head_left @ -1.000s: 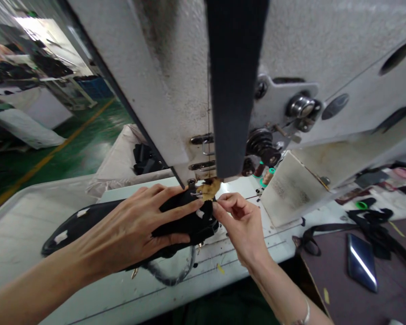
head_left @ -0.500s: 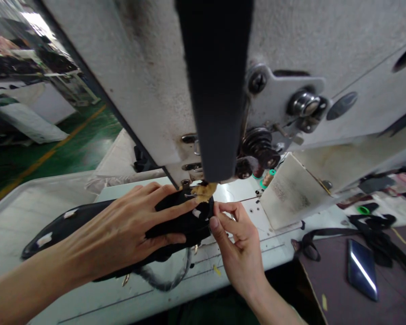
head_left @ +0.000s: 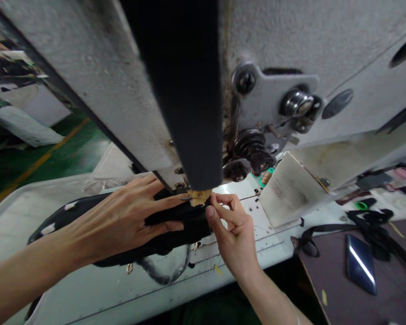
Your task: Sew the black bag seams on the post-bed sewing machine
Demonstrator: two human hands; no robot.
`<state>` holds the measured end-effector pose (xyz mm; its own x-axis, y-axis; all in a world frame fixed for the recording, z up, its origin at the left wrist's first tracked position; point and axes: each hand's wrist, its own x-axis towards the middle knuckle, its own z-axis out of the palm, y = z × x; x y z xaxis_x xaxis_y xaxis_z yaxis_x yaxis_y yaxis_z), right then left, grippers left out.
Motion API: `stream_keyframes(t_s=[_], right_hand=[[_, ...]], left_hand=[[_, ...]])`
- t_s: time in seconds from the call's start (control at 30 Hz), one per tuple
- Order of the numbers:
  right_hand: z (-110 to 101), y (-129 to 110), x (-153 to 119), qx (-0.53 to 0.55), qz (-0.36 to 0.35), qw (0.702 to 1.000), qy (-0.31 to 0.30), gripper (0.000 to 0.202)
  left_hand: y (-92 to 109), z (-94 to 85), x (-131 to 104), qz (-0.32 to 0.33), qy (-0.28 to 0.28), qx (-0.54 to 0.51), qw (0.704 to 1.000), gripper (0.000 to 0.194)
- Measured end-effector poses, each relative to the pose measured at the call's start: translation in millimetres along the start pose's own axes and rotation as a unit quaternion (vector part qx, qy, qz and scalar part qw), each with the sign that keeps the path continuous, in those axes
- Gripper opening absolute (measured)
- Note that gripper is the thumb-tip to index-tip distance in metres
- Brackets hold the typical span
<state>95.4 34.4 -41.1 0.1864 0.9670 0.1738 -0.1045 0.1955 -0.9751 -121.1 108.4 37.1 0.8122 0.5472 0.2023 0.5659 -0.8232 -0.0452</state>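
Note:
Black fabric (head_left: pixel 186 225), a sewn piece with white patches at its left part, lies on the bed of a sewing machine (head_left: pixel 270 27). My left hand (head_left: pixel 128 216) rests flat on it with fingers apart, the index fingertip close to the needle area. There a yellowish worn piece (head_left: pixel 199 196) shows under the dark vertical bar (head_left: pixel 186 113). My right hand (head_left: pixel 233 225) pinches the fabric's right edge between thumb and index finger. The needle itself is hidden behind the bar. A grey plastic-wrapped loop (head_left: pixel 165 273) hangs from the fabric's near side.
To the right, a phone (head_left: pixel 361 264) lies on a brown surface (head_left: pixel 341 300) beside black straps (head_left: pixel 368 230). A pale box-shaped part (head_left: pixel 284 194) of the machine stands right of my right hand, near thread spools (head_left: pixel 267 177). Green floor (head_left: pixel 88 149) shows at the left.
The view has shifted, so the machine's head appears further left. The white patch near the needle is no longer visible. Both hands keep their places on the black fabric.

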Motion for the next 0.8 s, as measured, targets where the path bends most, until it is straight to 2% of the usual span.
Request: stream_keyframes(t_s=[0.1,0.2,0.3,0.5,0.7,0.8], right_hand=[[-0.9,0.8,3.5,0.082,0.064,0.995,0.003,0.024],[1.3,-3.1,5.6,0.187,0.144,0.971,0.022,0.03],[7.6,-6.4,7.5,0.242,0.182,0.951,0.059,0.038],[25.0,-4.0,13.4,0.306,0.207,0.925,0.089,0.046],[35.9,-1.7,17.5,0.32,0.21,0.914,0.134,0.041],[36.2,-2.2,14.8,0.322,0.194,0.918,0.128,0.042]], left_hand=[[0.8,-3.2,2.7,0.019,-0.027,0.034,0.999,0.042],[1.1,-3.3,2.9,0.014,-0.034,0.031,0.999,0.041],[0.2,-0.9,1.0,0.014,-0.038,0.013,0.999,0.04],[-2.3,3.1,-0.1,0.018,-0.041,0.008,0.999,0.043],[1.4,0.8,1.6,0.019,-0.035,-0.003,0.999,0.043],[3.7,-0.6,-1.0,0.005,-0.046,-0.013,0.999,0.046]])
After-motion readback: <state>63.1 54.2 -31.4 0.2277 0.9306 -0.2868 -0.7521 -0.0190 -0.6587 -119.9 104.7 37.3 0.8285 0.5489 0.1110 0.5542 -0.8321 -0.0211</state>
